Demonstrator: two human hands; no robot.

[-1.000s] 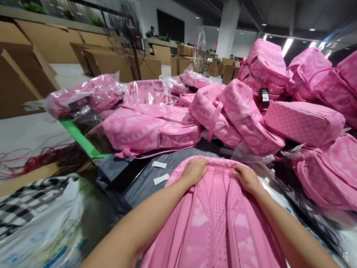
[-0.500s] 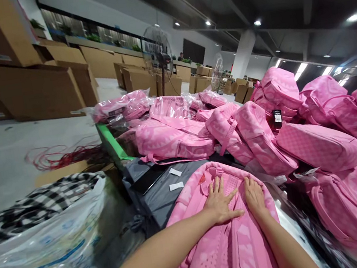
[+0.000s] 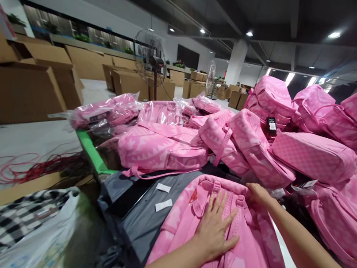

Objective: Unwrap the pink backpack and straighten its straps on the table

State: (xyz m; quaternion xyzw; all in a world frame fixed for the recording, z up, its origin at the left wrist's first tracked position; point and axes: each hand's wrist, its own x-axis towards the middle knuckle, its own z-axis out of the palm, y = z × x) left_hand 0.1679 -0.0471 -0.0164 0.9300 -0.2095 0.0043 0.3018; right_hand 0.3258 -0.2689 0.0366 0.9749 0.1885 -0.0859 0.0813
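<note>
Pink fabric fills the view: a pink backpack lies back panel up on the grey-covered surface, directly before the person. Left hand: flat and fully spread, palm down on the perforated back padding, fingers splayed toward the top of the bag; it presses and holds nothing. Right hand: at the bag's upper right corner, beside the shoulder-strap anchor; the fingers curl over the edge, but whether they pinch the fabric or merely rest on it cannot be told. A small red tag shows near the top loop.

Step in hand, as judged: flattening and squaring the backpack, one hand pinning the panel while the other works the top edge. A next move would call for keeping the left palm's pressure even so the panel does not crease, and for a definite grip at the corner before anything is lifted or turned.

Surroundings: two white paper slips on the grey cover just beyond the bag; a heap of like pink backpacks behind and to the right, some in clear plastic bags; a white plastic sack at left; cardboard cartons and a standing fan in the background.
</note>
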